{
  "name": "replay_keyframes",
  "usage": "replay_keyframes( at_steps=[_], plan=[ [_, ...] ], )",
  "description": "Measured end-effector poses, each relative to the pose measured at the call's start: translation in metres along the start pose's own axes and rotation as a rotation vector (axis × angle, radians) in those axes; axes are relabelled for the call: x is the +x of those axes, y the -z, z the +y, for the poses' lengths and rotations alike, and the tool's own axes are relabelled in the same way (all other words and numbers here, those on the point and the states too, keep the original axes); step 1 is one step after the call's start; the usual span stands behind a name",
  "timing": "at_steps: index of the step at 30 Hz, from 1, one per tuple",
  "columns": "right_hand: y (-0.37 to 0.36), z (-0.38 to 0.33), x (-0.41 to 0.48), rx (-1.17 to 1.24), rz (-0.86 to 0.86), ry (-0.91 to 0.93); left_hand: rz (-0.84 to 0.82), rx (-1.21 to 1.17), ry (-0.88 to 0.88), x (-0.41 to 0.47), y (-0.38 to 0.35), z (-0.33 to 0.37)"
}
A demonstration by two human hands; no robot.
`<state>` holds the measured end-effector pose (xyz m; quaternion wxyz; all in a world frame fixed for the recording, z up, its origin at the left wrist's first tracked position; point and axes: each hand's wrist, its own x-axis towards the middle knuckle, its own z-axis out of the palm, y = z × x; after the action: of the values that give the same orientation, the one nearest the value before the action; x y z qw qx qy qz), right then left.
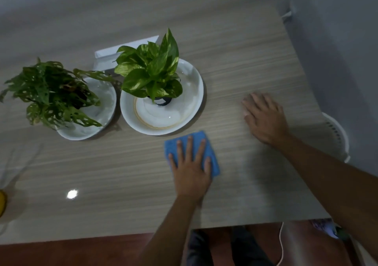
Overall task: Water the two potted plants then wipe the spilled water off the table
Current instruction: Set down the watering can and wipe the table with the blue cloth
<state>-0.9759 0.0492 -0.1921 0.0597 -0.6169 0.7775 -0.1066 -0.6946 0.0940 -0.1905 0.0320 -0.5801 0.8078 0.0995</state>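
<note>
Your left hand [191, 168] lies flat with fingers spread, pressing the blue square cloth [210, 161] on the pale wood-grain tabletop [122, 163]. Your right hand [264, 118] rests open and empty, well apart. Behind the cloth stand two leafy green plants [151, 69] in white round dishes [196, 102]

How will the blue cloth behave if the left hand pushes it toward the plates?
The blue cloth lies flat under the left hand, so it is probably soft and floppy. Pressed by spread fingers, it should slide across the glossy table; pushed at one edge, it may bunch.
</note>
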Motion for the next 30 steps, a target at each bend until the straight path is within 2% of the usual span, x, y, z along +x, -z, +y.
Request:
replay_keyframes(
  at_steps=[2,4,7,9,10,12,14,15,17,18,20,22,25,27,30],
  plan=[
    [0.006,0.028,0.018,-0.028,-0.046,-0.008,0.053,-0.029,0.075,-0.023,-0.003,-0.01],
    [0.008,0.054,0.036,-0.036,-0.09,-0.02,0.047,-0.049,0.027,-0.064,-0.011,0.01],
    [0.006,0.074,0.053,-0.051,-0.136,-0.006,-0.003,-0.114,-0.217,-0.091,-0.033,0.079],
    [0.003,0.078,0.056,-0.071,-0.108,0.008,0.048,-0.134,-0.377,-0.067,-0.039,0.12],
    [0.003,0.078,0.055,-0.072,-0.094,0.01,0.054,-0.118,-0.403,-0.042,-0.035,0.13],
    [0.004,0.077,0.055,-0.054,-0.08,0.024,0.034,-0.042,-0.333,0.006,-0.024,0.123],
    [0.006,0.076,0.055,-0.037,-0.083,0.026,0.023,0.008,-0.155,0.035,-0.009,0.09],
    [0.007,0.077,0.056,-0.029,-0.097,0.021,0.039,0.009,-0.055,0.035,-0.005,0.073],
    [0.011,0.082,0.062,0.006,-0.109,-0.001,0.073,0.023,0.026,0.011,-0.005,0.059],
    [0.012,0.086,0.067,0.027,-0.104,-0.01,0.056,0.009,0.0,-0.012,-0.009,0.066],
    [0.014,0.099,0.084,0.045,-0.106,-0.031,-0.031,-0.064,-0.178,-0.043,-0.022,0.103],
    [0.014,0.109,0.101,0.02,-0.139,-0.043,0.015,-0.105,-0.408,-0.049,-0.036,0.148],
    [0.008,0.113,0.111,-0.024,-0.118,-0.033,0.074,-0.117,-0.485,0.003,-0.031,0.182],
    [0.007,0.112,0.109,-0.025,-0.12,-0.027,0.016,-0.038,-0.397,0.05,-0.017,0.168],
    [0.01,0.111,0.11,-0.019,-0.137,-0.036,0.054,0.034,-0.099,0.071,-0.004,0.102]
  ],
)
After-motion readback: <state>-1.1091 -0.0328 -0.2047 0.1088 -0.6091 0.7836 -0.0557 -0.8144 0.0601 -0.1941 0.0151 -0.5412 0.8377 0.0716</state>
